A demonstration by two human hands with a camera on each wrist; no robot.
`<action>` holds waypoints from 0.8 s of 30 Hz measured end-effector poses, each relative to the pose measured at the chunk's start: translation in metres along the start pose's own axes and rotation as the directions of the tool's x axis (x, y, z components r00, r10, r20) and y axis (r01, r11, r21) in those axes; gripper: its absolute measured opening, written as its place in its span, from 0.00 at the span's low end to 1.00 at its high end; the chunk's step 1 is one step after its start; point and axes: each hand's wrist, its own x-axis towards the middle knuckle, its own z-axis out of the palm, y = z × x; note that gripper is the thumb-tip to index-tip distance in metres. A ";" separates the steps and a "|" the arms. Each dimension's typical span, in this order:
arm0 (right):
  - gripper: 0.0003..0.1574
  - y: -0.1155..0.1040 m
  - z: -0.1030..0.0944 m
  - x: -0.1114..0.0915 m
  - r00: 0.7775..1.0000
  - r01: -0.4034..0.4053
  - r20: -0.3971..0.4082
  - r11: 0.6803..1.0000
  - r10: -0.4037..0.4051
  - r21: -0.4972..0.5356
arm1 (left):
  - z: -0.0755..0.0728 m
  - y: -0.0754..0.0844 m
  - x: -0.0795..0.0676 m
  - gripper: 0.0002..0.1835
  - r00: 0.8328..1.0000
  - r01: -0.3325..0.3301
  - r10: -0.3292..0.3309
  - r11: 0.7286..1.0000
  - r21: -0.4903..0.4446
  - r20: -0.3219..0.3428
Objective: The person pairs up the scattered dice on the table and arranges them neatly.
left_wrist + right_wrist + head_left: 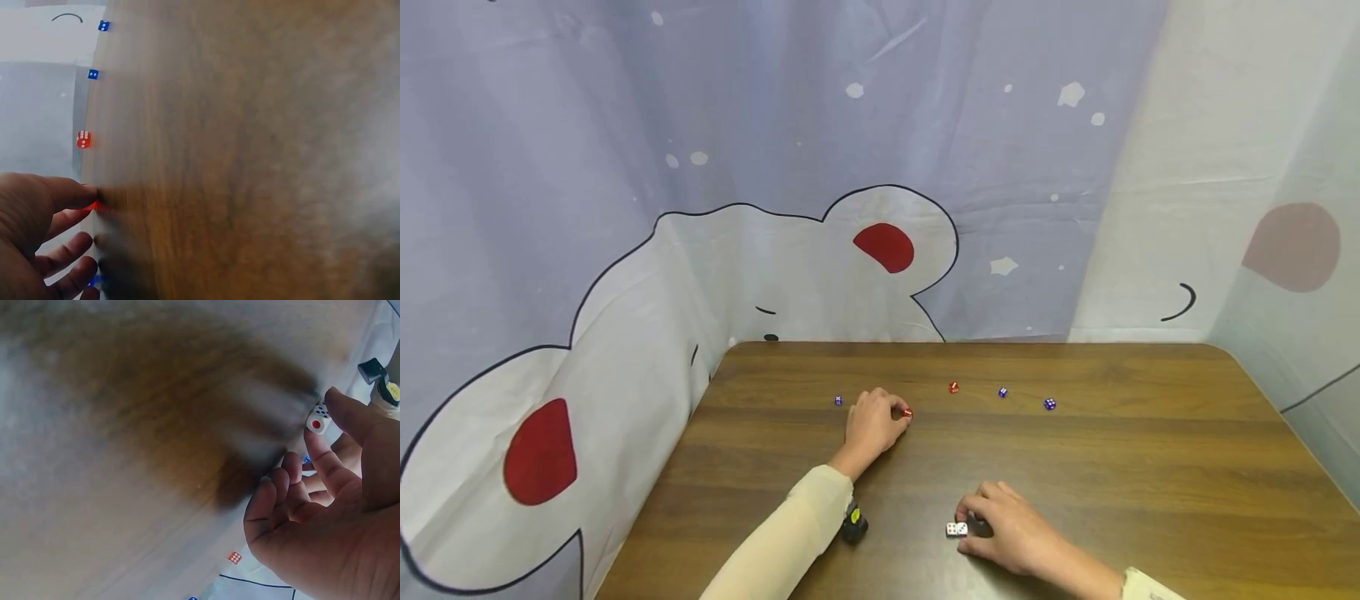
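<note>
My left hand (871, 423) is at the far part of the wooden table, pinching a red die (907, 412) between thumb and index finger. In the left wrist view the fingers mostly cover this red die (95, 205). Nearer the front, my right hand (1011, 529) has its thumb and index finger on opposite sides of two white dice (957, 529) that sit side by side. The right wrist view shows the white dice (317, 420) between those two fingertips, one with a red dot facing the camera. The other fingers of the right hand are curled inward.
Beyond the hands, a blue die (838, 401) lies left of the left hand. To its right are another red die (953, 387), a blue die (1003, 392) and a further blue die (1050, 404). A patterned curtain (805, 267) hangs behind the table (1150, 467).
</note>
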 end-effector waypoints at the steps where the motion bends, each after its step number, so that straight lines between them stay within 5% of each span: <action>1: 0.16 0.000 -0.001 0.000 1.000 0.009 -0.004 1.000 -0.009 0.001 | -0.001 0.000 -0.001 0.05 1.000 -0.002 0.002 1.000 -0.004 0.005; 12: 0.14 0.003 -0.007 0.003 1.000 0.014 -0.017 1.000 -0.014 0.001 | -0.005 0.003 -0.014 0.07 0.998 -0.015 0.017 0.999 -0.046 0.059; 24: 0.12 0.008 -0.018 0.012 1.000 -0.007 0.000 1.000 0.007 -0.012 | -0.004 0.011 -0.030 0.05 0.991 -0.105 0.107 0.994 -0.036 0.075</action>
